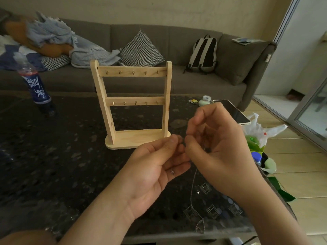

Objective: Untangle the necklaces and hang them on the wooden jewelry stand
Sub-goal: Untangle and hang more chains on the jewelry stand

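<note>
A pale wooden jewelry stand point(134, 105) with two rails of small brass hooks stands upright on the dark table, and nothing hangs on the hooks. Just in front of its base, my left hand point(157, 163) and my right hand point(215, 144) meet at the fingertips. Both pinch a thin silver necklace chain point(192, 190). The chain drops from the pinch down to the table, where its lower end lies in a small heap point(200, 225). A small clasp point(172, 172) shows against my left palm.
A blue-labelled plastic bottle point(36, 85) stands at the table's left. A phone point(231, 111) and a small white jar point(205, 100) lie at the right. A plastic bag point(260, 133) sits on the floor beyond the table's right edge. A grey sofa point(203, 82) runs behind.
</note>
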